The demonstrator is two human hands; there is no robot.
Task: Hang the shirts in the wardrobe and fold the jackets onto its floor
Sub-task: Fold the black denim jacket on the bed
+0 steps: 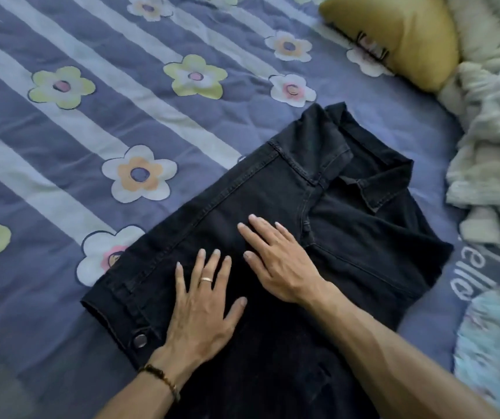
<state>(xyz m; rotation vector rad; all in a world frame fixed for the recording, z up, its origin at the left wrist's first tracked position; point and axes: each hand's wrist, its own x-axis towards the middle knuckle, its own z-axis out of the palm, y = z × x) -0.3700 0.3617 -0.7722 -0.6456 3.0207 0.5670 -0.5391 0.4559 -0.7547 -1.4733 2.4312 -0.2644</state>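
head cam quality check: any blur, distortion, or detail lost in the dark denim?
Head view: soft, even light, no glare; black jacket underexposed, its folds barely readable below both hands, left hand and right hand; wide-angle bend in the bedspread stripes; right edge smeared around the pale blanket.

Both forearms reach forward from the lower edge. The left hand [201, 300] lies flat, palm down, fingers straight and spread, a ring on one finger. The right hand [279, 261] lies flat just beside it, fingers straight, angled leftward.
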